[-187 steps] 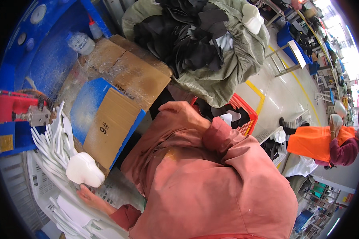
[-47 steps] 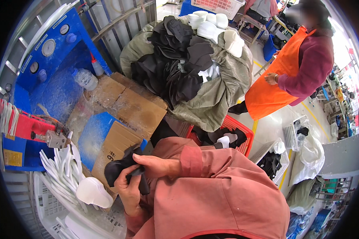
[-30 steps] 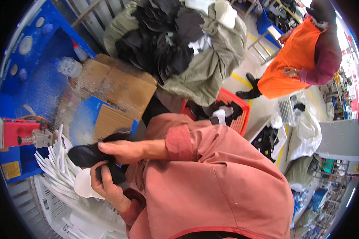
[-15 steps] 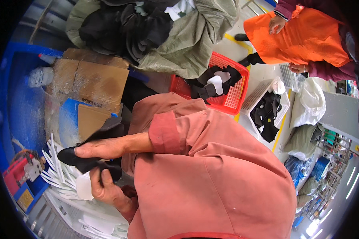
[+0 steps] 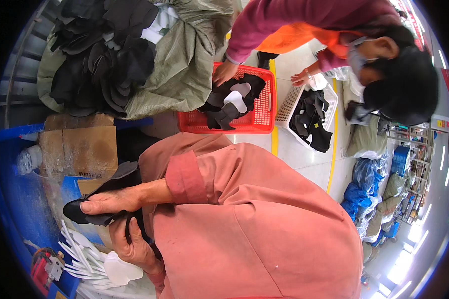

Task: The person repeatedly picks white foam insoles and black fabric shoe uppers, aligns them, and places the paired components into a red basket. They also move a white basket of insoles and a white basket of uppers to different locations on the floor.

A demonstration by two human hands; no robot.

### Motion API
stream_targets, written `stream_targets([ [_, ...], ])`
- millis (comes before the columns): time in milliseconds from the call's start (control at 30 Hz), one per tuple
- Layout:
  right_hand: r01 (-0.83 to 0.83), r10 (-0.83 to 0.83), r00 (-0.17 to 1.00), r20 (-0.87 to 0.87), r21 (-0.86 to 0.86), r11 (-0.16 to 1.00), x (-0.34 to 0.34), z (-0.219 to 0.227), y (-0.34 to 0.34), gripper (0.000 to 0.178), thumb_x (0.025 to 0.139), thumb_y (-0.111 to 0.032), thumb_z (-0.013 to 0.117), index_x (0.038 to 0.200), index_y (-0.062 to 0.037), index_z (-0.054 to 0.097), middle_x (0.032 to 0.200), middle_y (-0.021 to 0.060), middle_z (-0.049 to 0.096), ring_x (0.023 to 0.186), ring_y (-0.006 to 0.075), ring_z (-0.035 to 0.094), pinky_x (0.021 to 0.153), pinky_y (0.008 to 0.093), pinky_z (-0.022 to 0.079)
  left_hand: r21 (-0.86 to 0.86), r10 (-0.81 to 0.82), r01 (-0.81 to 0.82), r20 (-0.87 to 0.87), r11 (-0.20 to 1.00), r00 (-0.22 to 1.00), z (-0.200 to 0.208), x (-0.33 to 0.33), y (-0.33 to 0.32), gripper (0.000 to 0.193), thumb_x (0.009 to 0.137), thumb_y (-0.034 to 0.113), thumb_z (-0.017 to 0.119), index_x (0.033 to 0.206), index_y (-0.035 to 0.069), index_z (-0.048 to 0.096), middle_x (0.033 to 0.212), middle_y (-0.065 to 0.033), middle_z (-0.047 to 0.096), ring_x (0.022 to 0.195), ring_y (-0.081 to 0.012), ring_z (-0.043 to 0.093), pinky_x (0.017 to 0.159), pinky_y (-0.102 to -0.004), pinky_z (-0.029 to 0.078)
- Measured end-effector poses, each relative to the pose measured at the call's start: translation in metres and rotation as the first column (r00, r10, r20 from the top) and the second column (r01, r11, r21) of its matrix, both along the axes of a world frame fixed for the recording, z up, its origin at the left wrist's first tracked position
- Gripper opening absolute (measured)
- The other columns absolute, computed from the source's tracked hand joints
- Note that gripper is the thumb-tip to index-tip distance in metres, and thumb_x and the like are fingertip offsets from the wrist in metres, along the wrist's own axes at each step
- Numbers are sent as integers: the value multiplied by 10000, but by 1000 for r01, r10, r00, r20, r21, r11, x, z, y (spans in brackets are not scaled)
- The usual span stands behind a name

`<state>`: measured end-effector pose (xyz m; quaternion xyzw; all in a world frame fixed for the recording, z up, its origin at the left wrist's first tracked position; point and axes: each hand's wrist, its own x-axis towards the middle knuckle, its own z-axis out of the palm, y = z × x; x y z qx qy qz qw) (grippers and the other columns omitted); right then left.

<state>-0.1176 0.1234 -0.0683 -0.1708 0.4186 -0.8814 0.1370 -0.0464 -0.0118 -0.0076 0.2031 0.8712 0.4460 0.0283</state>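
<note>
My right hand (image 5: 113,200), the upper one, is closed on a flat black cut-out piece (image 5: 122,175), with the thumb pressed on top. The piece's rounded end sticks out beyond the thumb, and its other part curls up behind the hand. Just below, my left hand (image 5: 133,245) has its fingers bent, gripping a dark edge of black material. Whether this belongs to the same piece I cannot tell. Beside the left hand lie a white flat piece (image 5: 120,270) and several white strips (image 5: 82,254). My salmon-coloured smock (image 5: 264,224) covers my lap.
A green sack (image 5: 184,74) holds a heap of black pieces (image 5: 102,60). A red basket (image 5: 270,99) and a white basket (image 5: 285,112) contain more pieces. A co-worker's hands (image 5: 225,73) reach to both baskets. Cardboard (image 5: 87,149) and a red tool (image 5: 42,271) stand nearby.
The co-worker has bent down, and their hands have come to the red and white baskets. My view has shifted. My hands keep nearly the same hold, with the left fingers slightly closer to the right hand.
</note>
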Motion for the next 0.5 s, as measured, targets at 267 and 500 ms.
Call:
stream_targets([
  [267,48,-37,996,78,-136,990,11,1,-17,758,1001,-711,428,1199,-13,645,1153,25,600,1058,147,484,958,301,403,-6,-38,38,-86,999,996,6,6,-6,164,926,8,712,1073,-59,687,1018,-148,688,931,-262,643,874,-357,505],
  [500,96,-78,985,153,-116,989,26,10,-25,654,997,-696,469,1095,-81,672,1010,-37,586,936,89,465,850,257,403,102,-74,80,-63,992,995,8,20,-12,226,965,69,676,1160,-43,655,1048,-128,675,924,-241,640,825,-333,518],
])
